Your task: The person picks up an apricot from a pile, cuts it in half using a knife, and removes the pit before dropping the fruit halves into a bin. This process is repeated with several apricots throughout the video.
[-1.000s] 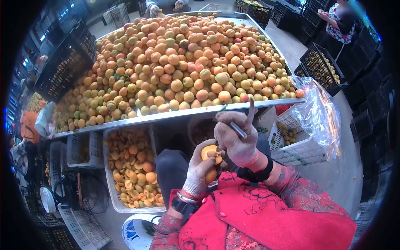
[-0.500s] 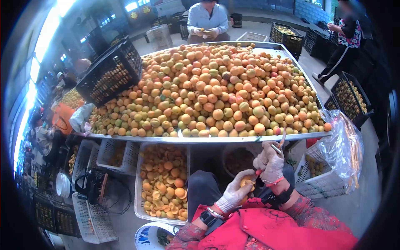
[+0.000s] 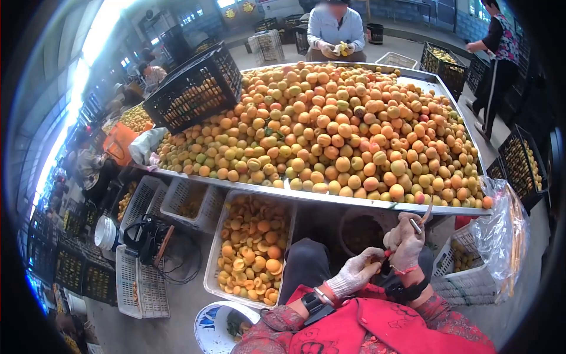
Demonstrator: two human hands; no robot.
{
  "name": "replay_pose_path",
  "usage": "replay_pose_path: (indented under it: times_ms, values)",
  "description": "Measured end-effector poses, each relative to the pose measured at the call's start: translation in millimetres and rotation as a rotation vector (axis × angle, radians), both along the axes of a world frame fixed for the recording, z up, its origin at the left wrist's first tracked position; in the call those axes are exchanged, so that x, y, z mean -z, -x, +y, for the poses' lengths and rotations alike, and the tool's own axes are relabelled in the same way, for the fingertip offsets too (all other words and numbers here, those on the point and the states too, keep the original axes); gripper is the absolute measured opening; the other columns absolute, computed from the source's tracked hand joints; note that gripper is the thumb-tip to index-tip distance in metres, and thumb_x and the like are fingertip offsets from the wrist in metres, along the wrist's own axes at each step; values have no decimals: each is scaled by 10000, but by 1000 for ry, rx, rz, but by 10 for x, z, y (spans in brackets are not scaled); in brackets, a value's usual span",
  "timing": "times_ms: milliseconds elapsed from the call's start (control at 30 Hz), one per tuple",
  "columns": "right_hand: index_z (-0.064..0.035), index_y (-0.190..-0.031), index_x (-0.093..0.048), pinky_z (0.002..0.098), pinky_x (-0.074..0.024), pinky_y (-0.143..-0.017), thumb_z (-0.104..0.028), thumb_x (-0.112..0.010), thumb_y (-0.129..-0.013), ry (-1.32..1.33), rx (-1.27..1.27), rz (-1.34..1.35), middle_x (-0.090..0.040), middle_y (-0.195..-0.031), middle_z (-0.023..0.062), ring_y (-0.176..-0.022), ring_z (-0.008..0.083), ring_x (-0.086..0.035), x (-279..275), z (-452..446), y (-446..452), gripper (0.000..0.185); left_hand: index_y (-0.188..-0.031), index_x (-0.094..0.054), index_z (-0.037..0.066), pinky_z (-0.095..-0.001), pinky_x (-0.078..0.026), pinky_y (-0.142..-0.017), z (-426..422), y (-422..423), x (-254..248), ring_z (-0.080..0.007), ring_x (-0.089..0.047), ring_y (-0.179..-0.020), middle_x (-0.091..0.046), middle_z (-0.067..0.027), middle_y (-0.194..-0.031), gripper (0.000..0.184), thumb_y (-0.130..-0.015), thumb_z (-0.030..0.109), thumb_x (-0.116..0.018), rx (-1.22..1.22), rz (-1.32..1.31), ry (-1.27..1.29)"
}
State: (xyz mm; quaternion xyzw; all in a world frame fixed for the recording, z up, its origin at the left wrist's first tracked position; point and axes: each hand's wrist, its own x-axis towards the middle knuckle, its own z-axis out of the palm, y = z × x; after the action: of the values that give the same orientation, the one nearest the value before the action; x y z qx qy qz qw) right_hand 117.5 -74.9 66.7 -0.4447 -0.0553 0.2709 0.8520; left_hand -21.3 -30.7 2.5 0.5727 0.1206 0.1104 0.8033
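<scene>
My left hand (image 3: 355, 272), in a pale knit glove, has its fingers curled together; whatever they hold, if anything, is too small to make out. Close to its right, my gloved right hand (image 3: 405, 241) is closed around a small knife (image 3: 417, 226) with a metal handle end and a curved blade pointing up. Both hands are over my lap, below the metal rim of the table (image 3: 354, 200). A big heap of orange-yellow apricots (image 3: 330, 135) covers that table. Left of my knees stands a white bin (image 3: 214, 259) of halved apricots (image 3: 250, 251).
A black crate (image 3: 194, 91) leans on the heap's left side. At the right are a white basket (image 3: 466, 283) and a plastic bag (image 3: 501, 230). A white bucket (image 3: 206, 330) stands at lower left. A person (image 3: 336, 29) sits across the table; another (image 3: 498, 59) stands at right.
The view has tilted up and swung left, showing the person opposite. The apricot half earlier in my left hand no longer shows. The knife stays in my right hand.
</scene>
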Motion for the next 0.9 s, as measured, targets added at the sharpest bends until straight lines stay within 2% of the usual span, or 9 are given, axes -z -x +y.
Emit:
replay_pose_path:
  times_ms: [67, 200, 300, 400, 567, 667, 733, 800, 900]
  values:
    - [-103, -896, -566, 303, -288, -330, -147, -634, -945, -44, -21, -97, -380, -472, -20, -326, 108, -327, -12, -42, 16, 95, -1273, -519, 36, -251, -450, -817, -4, -35, 92, -88, -515, -896, -570, -27, -1053, 293, -981, 22, -500, -2, -108, 117]
    - [-169, -807, -534, 274, -238, -346, -113, -639, -927, -38, -52, 376, -321, -484, -54, -337, 98, -277, 136, -44, -150, 168, -1246, -550, 8, -271, -462, -888, 51, -6, -5, -103, -565, -996, -615, -45, -1094, 275, -973, 28, -523, 20, -42, -29]
    - [-175, -665, -445, 296, -190, -380, -142, -630, -928, -31, -51, 517, -252, -468, -62, -343, 106, -208, 252, -54, -176, 323, -1270, -549, 19, -275, -473, -871, 99, -11, -117, -104, -571, -964, -619, -41, -1088, 300, -971, 43, -528, 35, 103, -48]
    - [-179, -623, -405, 307, -200, -386, -159, -615, -934, -141, -96, 789, -238, -463, -72, -349, 112, -195, 298, -30, -237, 375, -1294, -546, 38, -276, -479, -852, 97, -87, -89, -105, -576, -935, -618, -44, -1099, 327, -968, 52, -533, -37, 10, 72]
    - [-160, -686, -423, 273, -243, -404, -208, -567, -961, -141, 23, 683, -234, -492, -82, -377, 87, -206, 486, 256, -534, 315, -1423, -439, 71, -270, -556, -728, 246, -312, 58, -131, -601, -937, -594, -65, -1169, 436, -988, 88, -468, -208, 6, -60]
    - [-149, -699, -433, 300, -218, -352, -242, -619, -942, -156, 71, 510, -279, -484, -52, -358, 110, -258, 119, 339, -632, 320, -1469, -395, 99, -276, -557, -685, 388, -392, -258, -141, -634, -854, -598, -98, -1159, 526, -958, 113, -517, -247, 302, -266]
    - [-113, -823, -538, 278, -322, -346, -242, -677, -926, 23, 218, 42, -434, -515, -28, -374, 118, -416, 148, 373, -722, 216, -1456, -415, 117, -276, -556, -640, 461, -430, -264, -141, -633, -815, -599, -109, -1132, 525, -946, 119, -541, -239, 366, -192]
    - [-101, -971, -598, 256, -335, -354, -181, -675, -930, 170, 228, -174, -484, -553, -21, -389, 97, -436, 159, 335, -729, 118, -1310, -523, 112, -270, -548, -574, 516, -487, -151, -136, -611, -726, -606, -91, -981, 373, -940, 120, -560, -271, 333, -68]
    - [-88, -1031, -618, 237, -335, -365, -136, -653, -942, 174, 224, -207, -502, -573, -20, -398, 88, -451, 185, 332, -741, 107, -1227, -551, 74, -265, -545, -579, 617, -452, -166, -140, -611, -697, -605, -80, -947, 283, -948, 119, -560, -287, 274, -27]
